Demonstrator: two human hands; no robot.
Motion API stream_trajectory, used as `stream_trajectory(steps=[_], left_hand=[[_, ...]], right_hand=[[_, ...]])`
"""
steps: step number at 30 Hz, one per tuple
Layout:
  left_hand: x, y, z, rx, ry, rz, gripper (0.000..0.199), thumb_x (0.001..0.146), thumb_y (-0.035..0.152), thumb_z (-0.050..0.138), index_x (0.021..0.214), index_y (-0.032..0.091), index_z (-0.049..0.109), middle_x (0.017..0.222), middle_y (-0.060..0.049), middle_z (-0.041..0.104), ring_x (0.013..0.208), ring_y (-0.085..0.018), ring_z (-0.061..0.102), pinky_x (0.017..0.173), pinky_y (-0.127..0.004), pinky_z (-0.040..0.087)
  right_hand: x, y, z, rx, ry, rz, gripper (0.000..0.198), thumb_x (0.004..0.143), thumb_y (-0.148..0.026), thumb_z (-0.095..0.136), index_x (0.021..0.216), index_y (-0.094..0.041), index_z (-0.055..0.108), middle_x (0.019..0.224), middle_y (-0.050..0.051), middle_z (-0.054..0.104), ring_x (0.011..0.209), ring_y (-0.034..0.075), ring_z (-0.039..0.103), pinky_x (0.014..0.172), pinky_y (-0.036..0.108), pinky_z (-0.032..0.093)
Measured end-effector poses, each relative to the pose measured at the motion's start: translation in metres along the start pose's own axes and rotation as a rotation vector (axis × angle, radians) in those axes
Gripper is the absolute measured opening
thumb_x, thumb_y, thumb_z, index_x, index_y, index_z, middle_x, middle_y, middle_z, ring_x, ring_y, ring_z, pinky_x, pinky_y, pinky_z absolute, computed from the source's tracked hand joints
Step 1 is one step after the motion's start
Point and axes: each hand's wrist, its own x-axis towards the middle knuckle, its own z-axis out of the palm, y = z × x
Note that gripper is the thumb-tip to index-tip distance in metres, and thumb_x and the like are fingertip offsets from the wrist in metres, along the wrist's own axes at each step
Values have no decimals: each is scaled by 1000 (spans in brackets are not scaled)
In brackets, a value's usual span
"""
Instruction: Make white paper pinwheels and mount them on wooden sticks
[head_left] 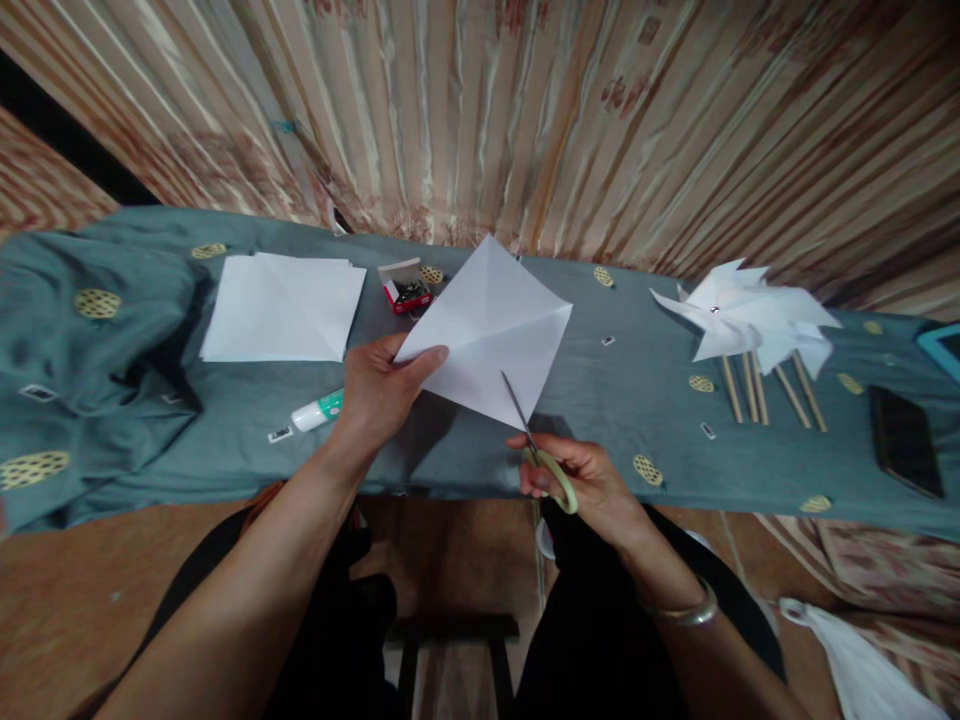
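Observation:
Pinched between the thumb and fingers of my left hand (pixel 386 385) is a square sheet of paper (pixel 487 320), white, with diagonal creases and turned corner-up. My right hand (pixel 577 470) grips a pair of scissors (pixel 551 470) with pale green handles. One blade lies over the paper near its lowest corner; the other blade is hidden behind the sheet. Below my left hand a glue stick (pixel 319 408) lies on the cloth, partly covered by the wrist. A small red and white box (pixel 407 290) of metal pins or clips stands with its lid up behind the left hand.
A stack of white paper (pixel 285 310) lies left on the grey-green tablecloth (pixel 450 460). Several paper pinwheels (pixel 750 310) on wooden sticks (pixel 757 390) lie right, near a dark phone (pixel 905 440) and a blue-edged object (pixel 941 348). A patterned curtain (pixel 480 120) hangs behind.

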Motion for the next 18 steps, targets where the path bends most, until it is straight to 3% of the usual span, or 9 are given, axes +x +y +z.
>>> stream_trajectory(steps=[11,18], left_hand=[[2,-7,0,-53,-47,-47,32,59,36,85,81,16,77,74,-2,74,62,-16,64,60,-28,53],[5,-11,-2,-40,-61,-22,29,61,37,84,79,16,76,71,-2,73,60,-16,63,58,-27,52]], right_hand=[[2,6,-1,20,51,61,48,64,-43,86,103,-20,70,66,-3,68,57,9,59,56,24,49],[2,7,0,40,51,80,54,63,-45,86,104,-21,61,63,-6,65,54,9,59,54,23,47]])
